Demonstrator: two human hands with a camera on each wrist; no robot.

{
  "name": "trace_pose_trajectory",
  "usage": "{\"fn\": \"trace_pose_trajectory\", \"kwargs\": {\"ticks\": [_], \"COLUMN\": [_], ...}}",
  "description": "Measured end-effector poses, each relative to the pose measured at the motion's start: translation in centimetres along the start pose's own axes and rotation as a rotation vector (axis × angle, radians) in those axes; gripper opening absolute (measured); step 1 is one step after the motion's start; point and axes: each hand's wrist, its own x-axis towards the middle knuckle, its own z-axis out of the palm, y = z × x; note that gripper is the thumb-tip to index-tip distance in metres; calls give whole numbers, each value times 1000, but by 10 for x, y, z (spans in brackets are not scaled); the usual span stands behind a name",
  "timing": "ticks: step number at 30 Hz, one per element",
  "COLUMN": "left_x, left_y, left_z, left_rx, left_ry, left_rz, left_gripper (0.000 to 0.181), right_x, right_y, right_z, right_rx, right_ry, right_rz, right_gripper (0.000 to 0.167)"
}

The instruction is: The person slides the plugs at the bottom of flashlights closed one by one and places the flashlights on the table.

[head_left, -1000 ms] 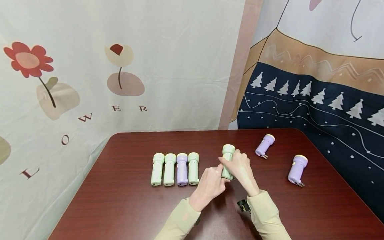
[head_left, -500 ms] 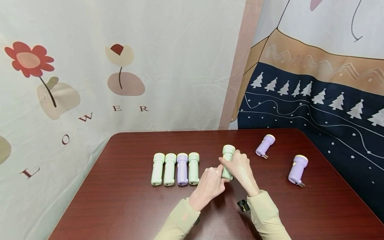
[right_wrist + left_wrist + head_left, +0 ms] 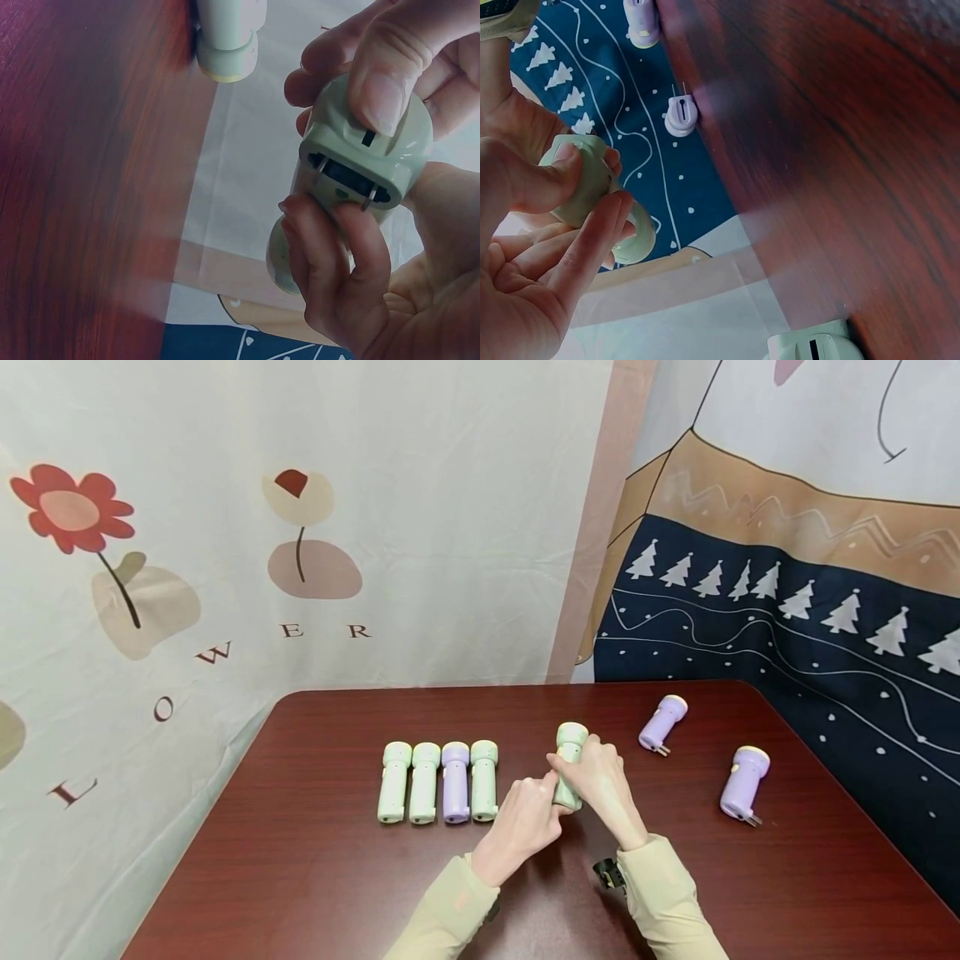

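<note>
- Now, both hands meet on one green flashlight [image 3: 572, 739], over the middle of the bench [image 3: 300, 877], its yellowish-rimmed head aimed at the far side!
- Look at the left hand [image 3: 522, 818]: fingers closed in on the near end, thumb laid on the base by a small dark slot [image 3: 368, 138].
- And the right hand [image 3: 606, 781], fingers curled round the body, holding on from the right.
- Two metal prongs [image 3: 369, 197] jut from the base, close to the right fingertips!
- Over on the left, four flashlights lie side by side, heads far: green [image 3: 393, 785], green [image 3: 423, 785], purple [image 3: 455, 785], green [image 3: 483, 785].
- Out right, two more purples lie at a slant, prongs showing: a far one [image 3: 662, 724], a near one [image 3: 742, 785].
- Behind it all, a pale flower-printed curtain [image 3: 450, 485] and a dark blue tree-printed cloth [image 3: 750, 652].
</note>
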Motion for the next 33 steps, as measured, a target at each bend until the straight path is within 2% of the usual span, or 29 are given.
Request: {"fn": "trace_pose_trajectory", "kwargs": {"ticks": [20, 33], "left_x": [0, 0], "left_y": [-1, -5], "left_z": [-2, -1], "left_rx": [-13, -16], "left_ry": [-27, -24], "left_rz": [6, 51], "left_gripper": [20, 20], "right_x": [1, 0], "right_y": [-1, 0], "right_z": [1, 2], "right_rx": [-12, -6], "right_ry": [-6, -2], "right_rz": [11, 16], "right_gripper": [54, 54]}}
